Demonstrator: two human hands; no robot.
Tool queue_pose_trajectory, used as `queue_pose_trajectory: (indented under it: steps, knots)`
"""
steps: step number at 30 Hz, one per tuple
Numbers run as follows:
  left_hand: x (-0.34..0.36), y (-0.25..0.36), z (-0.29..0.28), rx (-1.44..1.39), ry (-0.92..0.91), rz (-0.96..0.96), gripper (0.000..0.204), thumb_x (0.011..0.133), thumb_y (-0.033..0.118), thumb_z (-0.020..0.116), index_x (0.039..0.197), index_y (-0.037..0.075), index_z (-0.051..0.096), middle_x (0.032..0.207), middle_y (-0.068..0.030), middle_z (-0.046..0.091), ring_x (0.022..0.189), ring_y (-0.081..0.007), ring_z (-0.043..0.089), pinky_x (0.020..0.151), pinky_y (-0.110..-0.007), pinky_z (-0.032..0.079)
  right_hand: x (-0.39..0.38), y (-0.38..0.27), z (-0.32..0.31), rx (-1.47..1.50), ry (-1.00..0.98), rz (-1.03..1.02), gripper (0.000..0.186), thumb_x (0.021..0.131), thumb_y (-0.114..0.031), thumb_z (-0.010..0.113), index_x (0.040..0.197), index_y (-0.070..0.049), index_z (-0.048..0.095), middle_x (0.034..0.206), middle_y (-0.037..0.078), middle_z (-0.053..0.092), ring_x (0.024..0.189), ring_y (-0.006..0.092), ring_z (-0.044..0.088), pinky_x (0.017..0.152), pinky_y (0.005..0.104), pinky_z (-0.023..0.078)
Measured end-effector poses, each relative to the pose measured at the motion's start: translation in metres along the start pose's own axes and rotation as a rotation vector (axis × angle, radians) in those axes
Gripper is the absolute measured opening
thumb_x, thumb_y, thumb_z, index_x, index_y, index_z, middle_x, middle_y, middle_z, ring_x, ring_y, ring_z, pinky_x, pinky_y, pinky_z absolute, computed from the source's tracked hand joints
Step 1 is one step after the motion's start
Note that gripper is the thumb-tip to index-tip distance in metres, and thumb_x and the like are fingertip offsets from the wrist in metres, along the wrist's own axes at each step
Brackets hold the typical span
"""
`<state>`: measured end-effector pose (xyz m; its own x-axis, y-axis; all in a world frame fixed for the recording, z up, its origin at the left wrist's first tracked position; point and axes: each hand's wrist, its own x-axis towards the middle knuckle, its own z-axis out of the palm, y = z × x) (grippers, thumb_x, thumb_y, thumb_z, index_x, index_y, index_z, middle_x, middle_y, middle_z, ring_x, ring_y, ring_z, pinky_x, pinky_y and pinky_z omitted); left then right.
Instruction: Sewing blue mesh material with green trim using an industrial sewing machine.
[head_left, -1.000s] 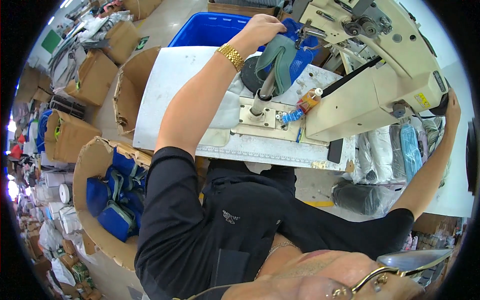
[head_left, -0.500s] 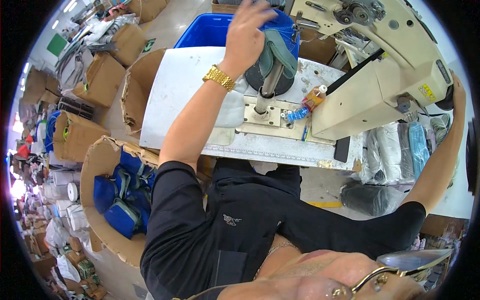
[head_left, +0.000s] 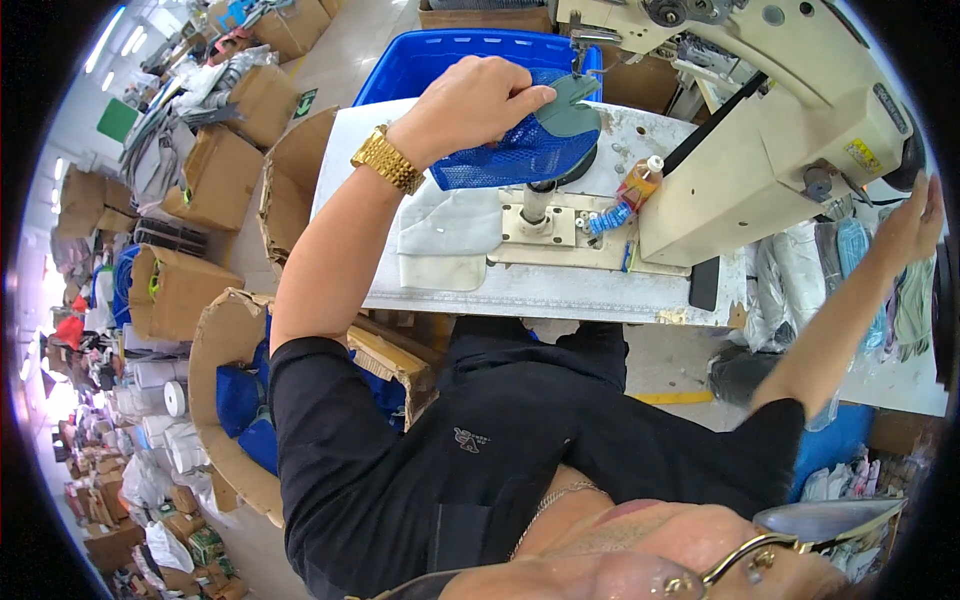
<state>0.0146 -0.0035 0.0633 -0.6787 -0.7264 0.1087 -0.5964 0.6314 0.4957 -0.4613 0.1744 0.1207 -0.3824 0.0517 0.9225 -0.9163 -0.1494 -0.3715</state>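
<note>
My left hand (head_left: pixel 485 105) grips a blue mesh piece (head_left: pixel 490 160) with green fabric (head_left: pixel 570 120) attached, at the needle area of the cream sewing machine (head_left: pixel 760 180). A round post (head_left: pixel 535 208) stands beneath the work on the white table (head_left: pixel 380 130). At the right, my right hand (head_left: pixel 915 220) is just below the black handwheel (head_left: pixel 910 160), fingers loosely extended with nothing visible in them. Pale pads (head_left: pixel 440 240) lie left of the machine's base, and an orange-liquid bottle (head_left: pixel 637 185) stands to its right.
A blue crate (head_left: pixel 400 65) sits beyond the table. At the lower left a cardboard box (head_left: pixel 220 330) holds blue pieces, with more cartons (head_left: pixel 190 290) and piles behind. Wrapped bundles (head_left: pixel 800 280) lie at the right. A dark flat object (head_left: pixel 703 282) rests by the machine base.
My left hand has come down and left, now turning the blue mesh out over the post, with the green fabric folded differently. My right hand has dropped away from the handwheel.
</note>
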Motion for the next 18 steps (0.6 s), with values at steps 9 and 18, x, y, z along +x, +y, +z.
queue_pose_trajectory:
  steps: [9,18]
  knots:
    - [0.026,-0.028,0.022,-0.234,0.275,0.507,0.026,0.084,0.021,0.070,0.106,0.006,0.068,0.094,-0.0103,0.068,0.086,-0.0259,0.066,0.073,-0.034,0.051,-0.209,-0.194,0.101,0.721,-0.614,0.585,0.027,0.085,-0.020,0.076,0.103,0.000,0.068,0.092,0.005,0.068,0.077,0.0087,0.060,0.072,0.0233,0.050]
    - [-0.003,0.006,0.032,0.002,0.512,0.304,0.023,0.083,0.019,0.071,0.099,0.003,0.068,0.096,-0.0123,0.064,0.076,-0.0288,0.064,0.070,-0.037,0.051,-0.232,-0.194,0.150,0.778,-0.558,0.582,0.022,0.084,-0.022,0.076,0.089,-0.002,0.067,0.077,0.003,0.066,0.070,0.0065,0.058,0.065,0.0226,0.048]
